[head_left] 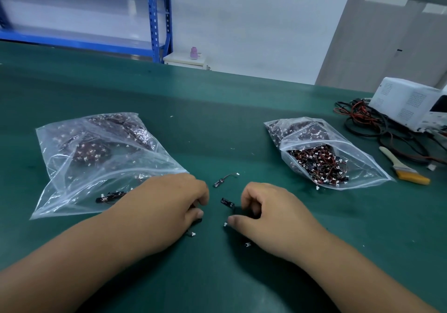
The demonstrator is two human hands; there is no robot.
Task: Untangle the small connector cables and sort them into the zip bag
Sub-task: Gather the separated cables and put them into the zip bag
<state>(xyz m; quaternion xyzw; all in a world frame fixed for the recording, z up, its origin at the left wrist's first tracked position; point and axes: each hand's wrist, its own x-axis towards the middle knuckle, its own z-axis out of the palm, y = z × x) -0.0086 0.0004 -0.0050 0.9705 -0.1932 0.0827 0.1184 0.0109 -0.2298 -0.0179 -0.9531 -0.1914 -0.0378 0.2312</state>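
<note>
Between the hands, on the green mat [217,124]: lying loose, one connector cable [226,179], touching neither hand, just beyond both sets of knuckles.
Long axis: running from near-left to far-right, black end pointing toward the left hand, white plug pointing toward the right zip bag.
Right hand [273,216]: curling fingers and thumb round a second cable [227,202], black end sticking out toward the left hand, white plug showing by the thumb tip.
Left hand [167,206]: pinching a third cable [193,234], mostly hidden under the fingers, white plug peeking out below the thumb.
Nearer hand: lying about equally near both; black end sitting slightly closer to the left.
Left zip bag [60,187]: lying with its mouth just beside the left hand, holding dark bundles and a few single cables near the opening; probably serving as the sorted bag.
Right zip bag [362,167]: gaping open, holding a tangled red-black mass.
Coming move, as a guess: calling for a short leftward carry into the left bag's mouth.
Further out: brush [406,167], white device [408,102] and leads [377,129] lying at the right edge; blue shelving [157,17] standing behind.
</note>
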